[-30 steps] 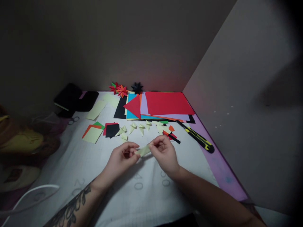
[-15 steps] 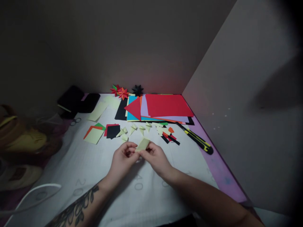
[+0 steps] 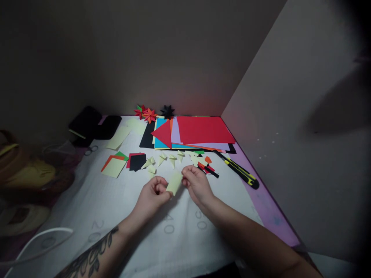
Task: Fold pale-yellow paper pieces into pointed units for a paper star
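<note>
The right hand has moved up the pale paper; its fingers and the left hand both pinch it; uneven tugging could crease it askew.

From where I stand: left hand and right hand both bare, as are the left forearm and right forearm. Left forearm carries a dark tattoo: pointed, leaf-shaped marks, some outlined, some shaded, strung along a branch-like run that starts short of the wrist and continues to the lower edge of view. Finest linework too blurred to read.
</note>
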`<state>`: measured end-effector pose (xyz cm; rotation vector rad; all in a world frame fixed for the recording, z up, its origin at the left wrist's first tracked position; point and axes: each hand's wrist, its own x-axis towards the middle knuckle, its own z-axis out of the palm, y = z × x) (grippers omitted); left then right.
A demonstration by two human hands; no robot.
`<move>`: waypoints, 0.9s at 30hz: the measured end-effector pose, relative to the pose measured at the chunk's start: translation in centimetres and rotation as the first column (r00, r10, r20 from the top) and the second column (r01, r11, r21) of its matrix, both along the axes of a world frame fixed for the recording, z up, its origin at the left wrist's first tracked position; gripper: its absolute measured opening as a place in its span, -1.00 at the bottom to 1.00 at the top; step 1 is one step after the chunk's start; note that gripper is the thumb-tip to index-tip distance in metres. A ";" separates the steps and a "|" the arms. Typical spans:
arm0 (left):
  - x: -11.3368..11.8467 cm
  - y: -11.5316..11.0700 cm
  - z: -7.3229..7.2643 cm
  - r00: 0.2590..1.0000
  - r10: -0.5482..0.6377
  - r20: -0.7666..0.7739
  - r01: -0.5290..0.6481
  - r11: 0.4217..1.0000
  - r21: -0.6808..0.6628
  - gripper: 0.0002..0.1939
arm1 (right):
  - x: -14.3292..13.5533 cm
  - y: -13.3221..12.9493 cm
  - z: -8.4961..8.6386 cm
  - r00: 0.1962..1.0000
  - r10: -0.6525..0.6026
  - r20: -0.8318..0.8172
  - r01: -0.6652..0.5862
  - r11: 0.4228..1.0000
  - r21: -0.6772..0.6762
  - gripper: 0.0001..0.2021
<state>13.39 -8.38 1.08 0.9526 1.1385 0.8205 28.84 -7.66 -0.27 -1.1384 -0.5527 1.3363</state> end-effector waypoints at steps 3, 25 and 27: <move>-0.1 0.0 -0.1 0.999 0.038 0.028 -0.037 0.999 -0.016 -0.70 | 0.4 0.0 0.1 1.000 -0.015 -0.004 0.015 1.000 0.008 -0.80; -1.0 0.3 0.1 0.993 0.111 -0.040 -0.107 0.991 0.079 -0.86 | -1.1 -2.7 0.4 0.681 0.349 0.644 -0.487 0.872 0.043 -0.85; -1.1 0.5 0.0 0.981 0.195 0.000 -0.195 0.978 0.073 -0.86 | -1.1 -2.6 0.4 0.679 0.345 0.648 -0.492 0.869 0.053 -0.86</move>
